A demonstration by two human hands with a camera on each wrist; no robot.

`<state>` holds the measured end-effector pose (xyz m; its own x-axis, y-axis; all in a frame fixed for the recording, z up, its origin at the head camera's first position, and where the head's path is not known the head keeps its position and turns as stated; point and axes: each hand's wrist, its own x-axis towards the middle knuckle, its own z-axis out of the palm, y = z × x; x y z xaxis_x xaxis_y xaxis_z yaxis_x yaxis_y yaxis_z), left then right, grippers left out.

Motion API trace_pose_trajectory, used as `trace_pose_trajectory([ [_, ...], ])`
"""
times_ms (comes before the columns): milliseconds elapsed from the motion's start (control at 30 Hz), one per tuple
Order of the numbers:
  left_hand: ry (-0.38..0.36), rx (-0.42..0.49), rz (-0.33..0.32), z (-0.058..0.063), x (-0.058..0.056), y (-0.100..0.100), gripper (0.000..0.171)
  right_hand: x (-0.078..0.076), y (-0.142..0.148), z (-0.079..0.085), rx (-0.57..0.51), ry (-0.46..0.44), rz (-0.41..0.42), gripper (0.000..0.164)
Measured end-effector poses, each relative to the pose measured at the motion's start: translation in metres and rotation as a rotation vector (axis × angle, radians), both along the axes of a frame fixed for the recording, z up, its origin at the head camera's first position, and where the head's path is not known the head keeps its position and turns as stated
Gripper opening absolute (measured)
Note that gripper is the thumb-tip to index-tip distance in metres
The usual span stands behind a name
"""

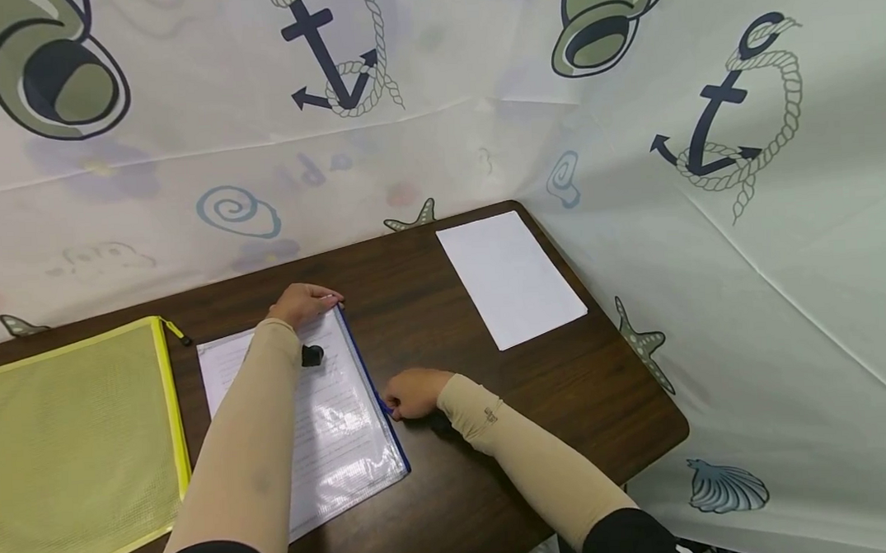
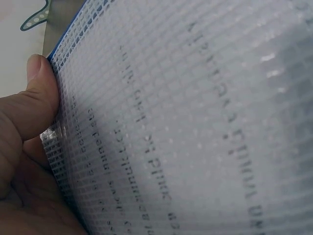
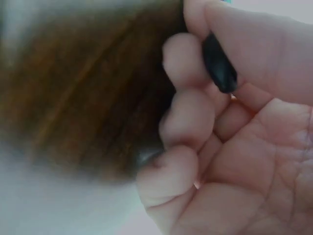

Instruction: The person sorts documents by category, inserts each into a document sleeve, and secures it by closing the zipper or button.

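A clear mesh zipper pouch (image 1: pixel 346 429) with a blue zipper edge lies on the table, printed paper showing through it. My left hand (image 1: pixel 305 306) pinches the pouch's far corner at the zipper end. The left wrist view shows that thumb (image 2: pixel 41 81) on top of the meshed plastic (image 2: pixel 171 122), with printed lines beneath. Partway down the zipper edge, my right hand (image 1: pixel 416 393) has its fingers curled around the zipper pull. The pull's black tip (image 3: pixel 219 64) pokes out between thumb and fingers in the right wrist view; its slider is hidden there.
To the left lies a larger yellow mesh zipper pouch (image 1: pixel 79 441) with a yellow and black pull (image 1: pixel 176 331). White paper (image 1: pixel 513 277) rests near the far right corner of the brown wooden table (image 1: pixel 604 401). A printed curtain (image 1: pixel 437 145) hangs behind and to the right.
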<state>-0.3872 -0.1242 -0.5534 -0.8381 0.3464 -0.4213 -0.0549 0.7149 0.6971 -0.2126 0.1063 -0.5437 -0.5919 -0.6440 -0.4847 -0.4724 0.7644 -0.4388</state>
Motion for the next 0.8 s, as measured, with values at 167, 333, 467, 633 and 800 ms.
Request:
trace_pose_trajectory([
  [167,0.003,-0.001,-0.006,-0.002,-0.001,0.000,0.034,0.013,0.002,0.002,0.018,-0.020,0.013,0.039],
  [333,0.012,-0.004,-0.004,-0.005,-0.001,-0.001,0.035,0.013,0.003,0.001,0.002,-0.011,0.037,0.041],
  [467,0.006,-0.004,-0.007,-0.006,-0.001,-0.001,0.035,0.011,0.004,-0.002,-0.004,-0.022,0.049,0.041],
  [633,0.013,0.006,-0.005,-0.008,-0.002,0.000,0.035,0.009,0.005,-0.003,-0.009,-0.023,0.052,0.038],
  [800,0.008,0.017,-0.004,-0.009,-0.003,-0.001,0.035,0.011,0.006,-0.004,-0.020,0.006,0.047,0.036],
])
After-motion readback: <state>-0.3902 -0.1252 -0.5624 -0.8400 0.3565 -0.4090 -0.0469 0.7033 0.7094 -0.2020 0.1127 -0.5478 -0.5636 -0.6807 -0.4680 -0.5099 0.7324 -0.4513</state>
